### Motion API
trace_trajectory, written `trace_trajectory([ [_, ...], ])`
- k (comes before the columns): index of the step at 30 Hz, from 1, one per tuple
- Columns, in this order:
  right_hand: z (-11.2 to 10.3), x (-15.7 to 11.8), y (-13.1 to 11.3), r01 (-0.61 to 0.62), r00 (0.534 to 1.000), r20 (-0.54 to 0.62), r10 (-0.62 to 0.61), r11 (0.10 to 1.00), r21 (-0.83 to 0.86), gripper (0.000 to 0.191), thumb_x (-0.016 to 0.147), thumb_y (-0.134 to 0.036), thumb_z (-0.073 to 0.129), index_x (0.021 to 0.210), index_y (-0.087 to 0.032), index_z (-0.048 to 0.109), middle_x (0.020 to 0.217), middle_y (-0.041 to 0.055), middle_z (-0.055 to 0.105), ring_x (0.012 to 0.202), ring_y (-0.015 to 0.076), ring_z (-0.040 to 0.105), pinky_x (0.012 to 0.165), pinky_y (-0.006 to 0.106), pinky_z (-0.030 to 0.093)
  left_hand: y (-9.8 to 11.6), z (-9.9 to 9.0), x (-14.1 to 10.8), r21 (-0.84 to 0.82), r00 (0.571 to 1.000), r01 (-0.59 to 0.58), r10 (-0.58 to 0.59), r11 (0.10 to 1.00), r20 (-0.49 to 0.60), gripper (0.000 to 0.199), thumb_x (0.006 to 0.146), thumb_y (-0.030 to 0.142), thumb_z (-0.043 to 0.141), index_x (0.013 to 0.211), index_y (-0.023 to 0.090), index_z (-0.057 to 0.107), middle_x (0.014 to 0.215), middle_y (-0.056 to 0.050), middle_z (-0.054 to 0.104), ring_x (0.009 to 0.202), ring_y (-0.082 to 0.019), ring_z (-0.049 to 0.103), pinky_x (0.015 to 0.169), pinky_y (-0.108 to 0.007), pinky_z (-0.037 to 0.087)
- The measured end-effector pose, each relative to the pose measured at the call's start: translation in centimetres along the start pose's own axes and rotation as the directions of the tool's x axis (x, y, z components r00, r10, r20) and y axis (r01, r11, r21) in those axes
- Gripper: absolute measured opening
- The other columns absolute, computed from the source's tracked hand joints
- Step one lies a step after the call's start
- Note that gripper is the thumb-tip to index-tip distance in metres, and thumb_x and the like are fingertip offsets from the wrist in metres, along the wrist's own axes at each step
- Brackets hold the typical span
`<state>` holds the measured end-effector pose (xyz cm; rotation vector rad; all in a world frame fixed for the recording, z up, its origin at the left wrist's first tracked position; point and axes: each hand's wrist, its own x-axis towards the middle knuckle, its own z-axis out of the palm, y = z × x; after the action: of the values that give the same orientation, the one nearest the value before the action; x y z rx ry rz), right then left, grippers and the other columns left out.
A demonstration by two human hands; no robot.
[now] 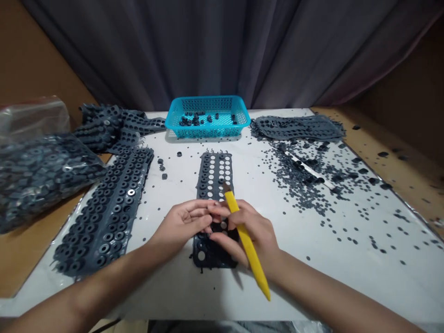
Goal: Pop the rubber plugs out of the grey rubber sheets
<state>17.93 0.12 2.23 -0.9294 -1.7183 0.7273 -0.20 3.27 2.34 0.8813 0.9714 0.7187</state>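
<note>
My right hand (pixel 258 229) is closed around a slim yellow stick-like tool (pixel 250 252) with a dark brownish tip pointing away from me. Its thumb and fingertips meet those of my left hand (pixel 185 221), whose fingers are pinched together. Whatever lies between the fingertips is too small and dark to make out. Both hands are over a dark rubber sheet (pixel 215 173) with rows of round holes, some still filled with dark rubber rings. Part of the sheet is hidden beneath my hands.
To the left lie a sheet full of rubber rings (pixel 104 217) and a clear bag of dark pieces (pixel 41 171). A blue basket (pixel 208 134) with rings stands at the back. Small dark discs (pixel 301 185) surround a white strip (pixel 308 169), near another sheet (pixel 298 127).
</note>
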Motion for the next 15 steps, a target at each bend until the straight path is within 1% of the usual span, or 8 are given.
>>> trace_trajectory([
  [3,0.4,0.0,0.1,0.056,0.998,-0.001,-0.056,0.995,-0.084,0.022,0.079,-0.012,0.064,0.074,-0.024,0.046,0.087,0.005,0.072,0.09,0.0212,0.063,0.077,0.037,0.05,-0.6,0.6,-0.6,0.038,1.0,-0.009,0.01,0.999,-0.002,0.049,0.07,0.03,0.078,0.114,0.017,0.061,0.094,-0.009,0.073,0.088,-0.019,0.066,0.081,-0.027,0.048],
  [6,0.4,0.0,0.3,-0.013,1.0,-0.006,0.013,0.998,-0.069,0.023,0.081,-0.013,0.062,0.076,-0.024,0.043,0.087,0.0036,0.072,0.081,0.0187,0.065,0.074,0.035,0.05,-0.5,0.7,-0.9,0.175,0.998,-0.057,0.059,0.983,-0.004,0.046,0.076,0.029,0.072,0.119,0.017,0.059,0.092,-0.008,0.073,0.089,-0.019,0.065,0.085,-0.028,0.047],
  [8,0.3,0.1,0.4,-0.063,0.998,0.004,0.064,0.997,-0.035,0.023,0.081,-0.016,0.064,0.078,-0.024,0.042,0.095,0.0049,0.071,0.087,0.0198,0.066,0.077,0.036,0.05,0.1,0.1,-0.8,0.319,0.983,-0.146,0.172,0.936,-0.055,0.036,0.079,0.028,0.068,0.112,0.018,0.063,0.084,-0.006,0.073,0.084,-0.018,0.065,0.082,-0.027,0.047],
  [9,0.2,0.2,0.4,-0.085,0.996,0.01,0.085,0.996,-0.027,0.024,0.081,-0.018,0.064,0.079,-0.024,0.041,0.1,0.0063,0.07,0.092,0.0213,0.066,0.079,0.037,0.049,0.6,-0.3,-0.7,0.415,0.959,-0.204,0.266,0.887,-0.098,0.03,0.079,0.028,0.067,0.108,0.018,0.065,0.082,-0.005,0.072,0.081,-0.019,0.064,0.08,-0.028,0.047],
  [10,0.2,0.2,0.4,-0.109,0.994,0.016,0.11,0.994,-0.025,0.025,0.08,-0.019,0.065,0.08,-0.025,0.041,0.104,0.0078,0.069,0.098,0.0229,0.065,0.081,0.037,0.049,1.1,-1.0,-0.4,0.528,0.914,-0.254,0.379,0.81,-0.142,0.025,0.08,0.028,0.066,0.103,0.019,0.067,0.082,-0.005,0.072,0.08,-0.019,0.064,0.079,-0.029,0.047],
  [11,0.1,0.3,0.4,-0.135,0.991,0.017,0.136,0.99,-0.028,0.024,0.081,-0.02,0.064,0.08,-0.025,0.04,0.108,0.009,0.068,0.103,0.0243,0.064,0.082,0.038,0.048,1.6,-1.7,-0.2,0.653,0.849,-0.281,0.5,0.703,-0.172,0.021,0.08,0.028,0.066,0.098,0.02,0.068,0.085,-0.006,0.071,0.08,-0.02,0.063,0.08,-0.031,0.046],
  [13,0.0,0.4,0.5,-0.192,0.981,0.0,0.192,0.981,-0.032,0.022,0.083,-0.02,0.061,0.082,-0.025,0.039,0.11,0.01,0.068,0.107,0.0257,0.062,0.083,0.039,0.047,2.4,-3.2,0.5,0.871,0.715,-0.213,0.679,0.443,-0.17,0.016,0.081,0.029,0.064,0.093,0.021,0.069,0.093,-0.008,0.07,0.089,-0.025,0.06,0.089,-0.039,0.042],
  [15,-0.4,0.6,0.5,-0.249,0.968,-0.026,0.248,0.968,-0.013,0.018,0.085,-0.022,0.057,0.083,-0.025,0.04,0.112,0.0097,0.068,0.109,0.0255,0.062,0.086,0.04,0.046,2.7,-4.5,1.0,0.973,0.67,-0.06,0.732,0.221,-0.125,0.023,0.083,0.031,0.06,0.101,0.021,0.068,0.112,-0.012,0.065,0.108,-0.033,0.053,0.097,-0.05,0.035],
])
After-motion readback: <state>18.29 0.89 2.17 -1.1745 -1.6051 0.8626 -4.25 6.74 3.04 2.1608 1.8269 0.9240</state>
